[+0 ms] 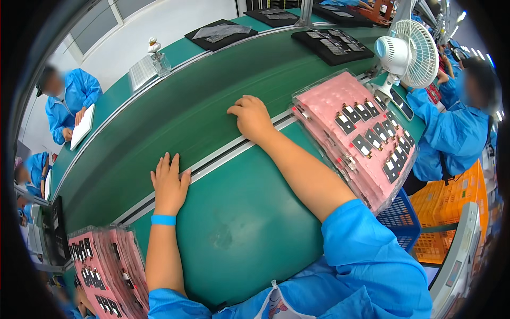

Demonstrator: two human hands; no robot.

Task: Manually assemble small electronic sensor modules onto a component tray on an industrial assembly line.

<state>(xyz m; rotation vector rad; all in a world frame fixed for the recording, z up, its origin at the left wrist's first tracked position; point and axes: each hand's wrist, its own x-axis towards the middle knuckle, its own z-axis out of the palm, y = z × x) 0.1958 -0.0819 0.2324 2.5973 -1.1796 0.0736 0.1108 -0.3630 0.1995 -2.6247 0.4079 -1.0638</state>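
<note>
My left hand (170,183) lies on the metal rail (204,166) at the near edge of a green conveyor belt (127,154). Its fingers are spread, and a blue band circles the wrist. Farther forward and to the right, my right hand (254,119) rests on the belt with loosely bent fingers and nothing visible in it. To the right of that arm stands a stack of pink trays (321,98) bearing several small flat black parts (364,146) with white patches. Another stack of pink trays (103,276) with similar parts sits beyond my left forearm.
A white fan (406,53) stands behind the right stack. Black trays (332,45) line the belt's far side, beside a clear box (159,64). A blue basket (398,218) and orange crates (446,202) are at the right. Co-workers in blue (451,127) sit on both sides.
</note>
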